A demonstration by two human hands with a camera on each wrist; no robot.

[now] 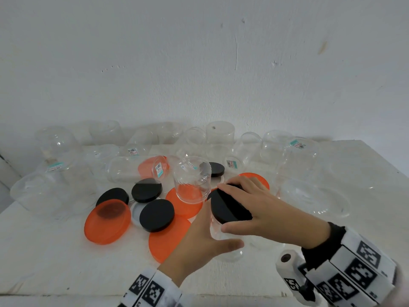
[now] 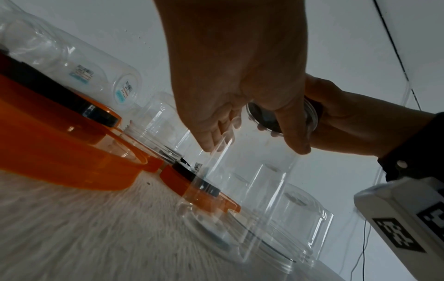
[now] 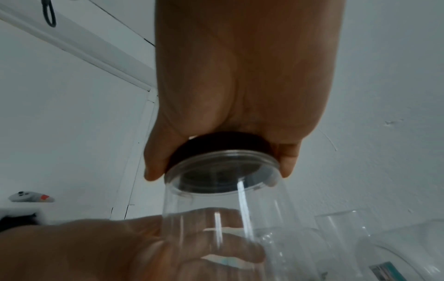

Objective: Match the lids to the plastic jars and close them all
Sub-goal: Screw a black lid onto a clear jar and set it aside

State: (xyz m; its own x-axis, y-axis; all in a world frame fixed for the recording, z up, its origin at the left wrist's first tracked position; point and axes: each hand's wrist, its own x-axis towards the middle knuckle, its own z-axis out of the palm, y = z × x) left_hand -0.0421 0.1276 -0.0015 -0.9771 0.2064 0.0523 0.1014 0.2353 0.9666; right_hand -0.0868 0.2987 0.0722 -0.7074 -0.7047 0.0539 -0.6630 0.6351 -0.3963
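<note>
A small clear plastic jar (image 1: 230, 251) stands upright near the table's front, right of centre. My left hand (image 1: 221, 231) wraps round its side, thumb in front and fingers behind. A black round lid (image 1: 232, 216) sits tilted on the jar's mouth, and my right hand (image 1: 222, 208) grips its rim from above. In the left wrist view my left hand (image 2: 254, 150) holds the jar (image 2: 252, 190) below the lid (image 2: 264, 117). In the right wrist view my right hand (image 3: 220, 174) covers the lid (image 3: 216, 142) on the jar's neck (image 3: 228, 199).
Loose black lids (image 1: 156, 214) and orange lids (image 1: 107, 220) lie left of my hands on the white table (image 1: 55, 262). An upturned clear jar (image 1: 192, 178) stands on an orange lid. Several open clear jars (image 1: 221, 134) crowd the back along the wall.
</note>
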